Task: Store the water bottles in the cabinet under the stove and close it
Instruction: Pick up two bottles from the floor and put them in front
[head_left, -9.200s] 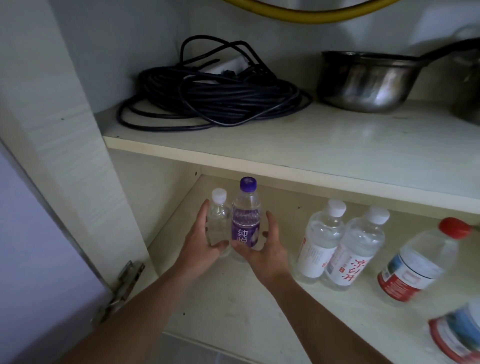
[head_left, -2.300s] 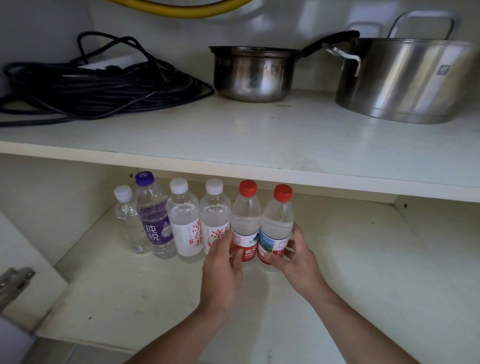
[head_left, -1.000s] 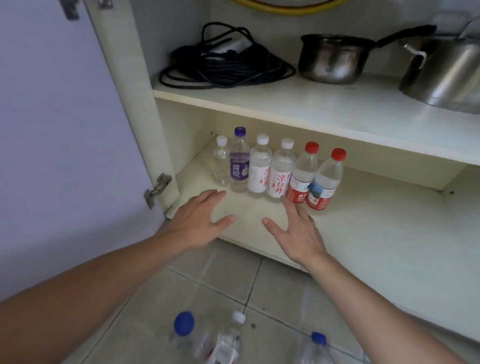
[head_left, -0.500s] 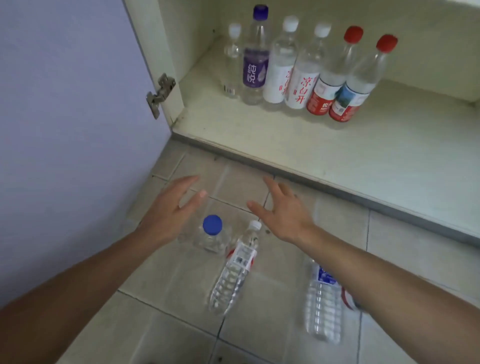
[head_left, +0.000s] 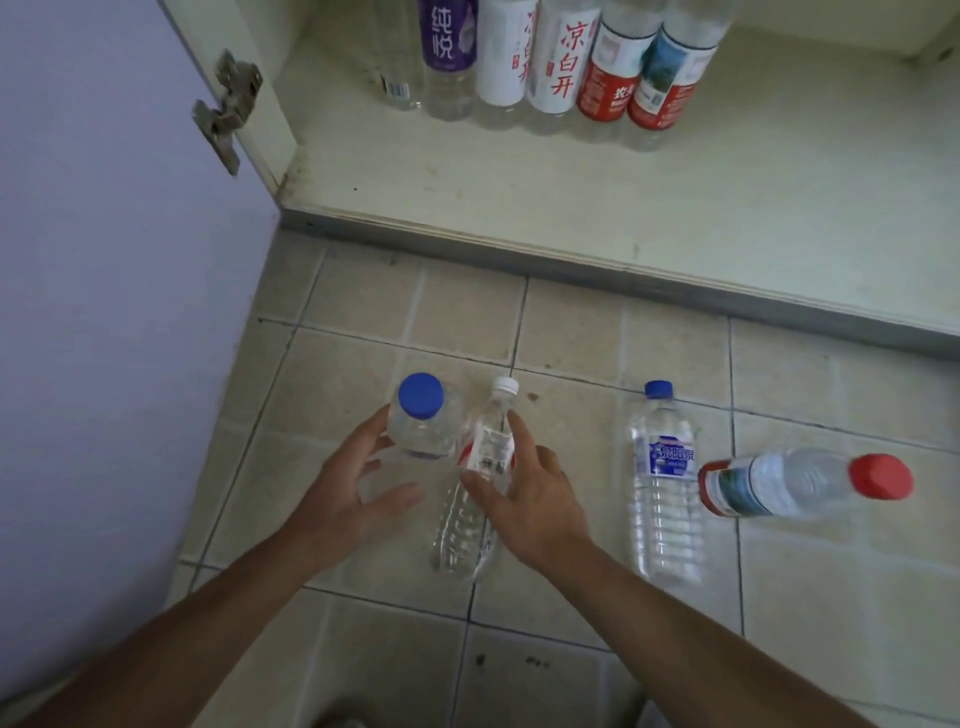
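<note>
While both hands (head_left: 358, 493) grip loosely, unclenched — four floor bottles (head_left: 665, 493), six shelved (head_left: 556, 67).

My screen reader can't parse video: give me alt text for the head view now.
Both hands reach for bottles on the tiled floor: the left hand at an upright blue-cap bottle, the right hand on a lying white-cap bottle. Six bottles stand in the open cabinet.

Our two forearms enter from the lower edge of the frame, both bare with no sleeves in view. Our left hand (head_left: 353, 499) and right hand (head_left: 530, 499) are ungloved. Our fingers (head_left: 519, 431) carry no rings.
</note>
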